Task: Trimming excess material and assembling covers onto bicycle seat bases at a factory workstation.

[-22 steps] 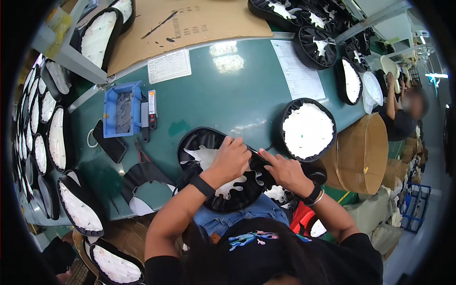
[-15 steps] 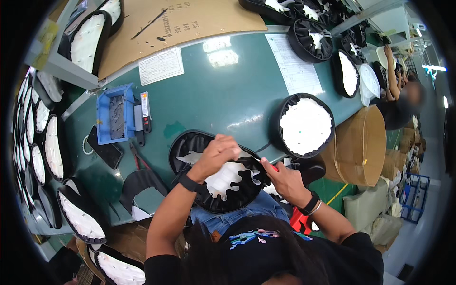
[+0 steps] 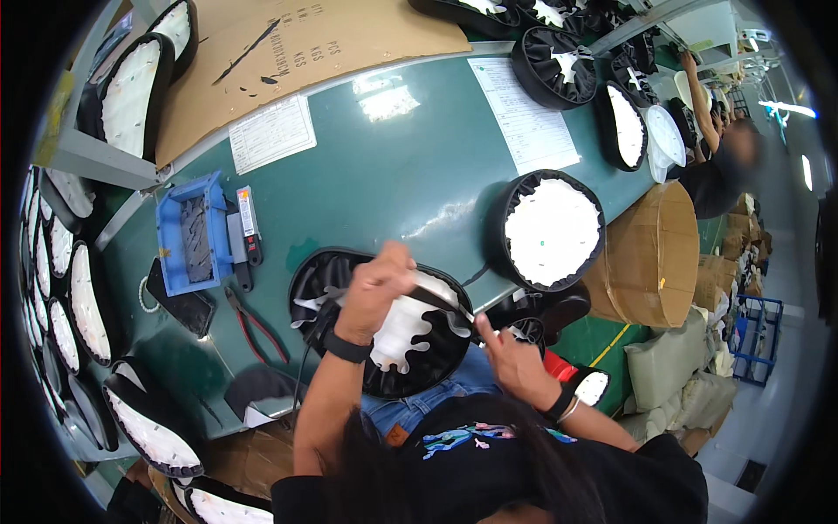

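Hands (image 3: pixel 375 293) at black cover (image 3: pixel 423 368), lettered cardboard (image 3: pixel 371 31), printed sheets (image 3: pixel 272 135)

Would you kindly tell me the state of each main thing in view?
Oval piece: white showing between gathered black folds.
Left hand: over the oval piece, fingers curled, blurred.
Right hand: by the oval piece's right edge, grip unclear.
Round piece: white side up.
Blue bin: open, grey pieces inside.
Pliers: lying, handles apart.
Phone: lying flat, dark.
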`<control>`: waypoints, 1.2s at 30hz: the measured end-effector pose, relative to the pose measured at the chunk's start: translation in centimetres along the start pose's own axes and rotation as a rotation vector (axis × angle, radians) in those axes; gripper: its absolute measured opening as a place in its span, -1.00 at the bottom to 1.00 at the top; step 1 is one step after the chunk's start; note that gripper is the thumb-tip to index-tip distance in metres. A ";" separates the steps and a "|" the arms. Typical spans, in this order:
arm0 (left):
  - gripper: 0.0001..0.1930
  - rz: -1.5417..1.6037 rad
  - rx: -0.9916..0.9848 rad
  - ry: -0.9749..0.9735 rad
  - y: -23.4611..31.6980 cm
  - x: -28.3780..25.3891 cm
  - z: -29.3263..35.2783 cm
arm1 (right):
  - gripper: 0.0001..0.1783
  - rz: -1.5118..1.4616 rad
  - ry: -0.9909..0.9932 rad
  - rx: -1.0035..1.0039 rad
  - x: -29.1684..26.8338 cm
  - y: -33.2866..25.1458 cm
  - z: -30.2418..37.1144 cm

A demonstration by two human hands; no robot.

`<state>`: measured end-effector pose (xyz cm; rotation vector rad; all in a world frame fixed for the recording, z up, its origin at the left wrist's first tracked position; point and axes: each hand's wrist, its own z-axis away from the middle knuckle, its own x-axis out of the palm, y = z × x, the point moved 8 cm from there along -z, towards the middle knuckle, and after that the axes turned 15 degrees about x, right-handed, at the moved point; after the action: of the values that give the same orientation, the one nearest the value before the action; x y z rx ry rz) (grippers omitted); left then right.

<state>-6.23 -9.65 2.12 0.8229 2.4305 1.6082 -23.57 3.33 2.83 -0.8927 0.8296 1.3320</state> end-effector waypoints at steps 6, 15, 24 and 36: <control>-0.77 -0.336 -0.271 -0.076 -1.2 -2.2 -0.7 | -0.36 -0.048 0.053 -0.053 -2.8 -1.5 -3.3; -0.73 -0.546 0.048 -0.206 -2.0 -1.2 -2.0 | -0.31 -0.136 0.086 -0.173 -3.1 -2.6 -7.6; -0.85 -0.360 -0.055 -0.055 -0.9 -2.5 -3.8 | -0.32 -0.160 0.047 0.102 -1.9 -1.7 -4.2; -0.68 0.262 -0.373 0.195 -5.3 -3.1 -4.2 | -0.30 -0.179 -0.056 0.214 -0.2 -3.0 -1.4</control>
<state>-7.18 -16.15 -1.38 0.9854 2.0947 2.2439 -20.56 1.85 2.60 -0.7398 0.8119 1.0854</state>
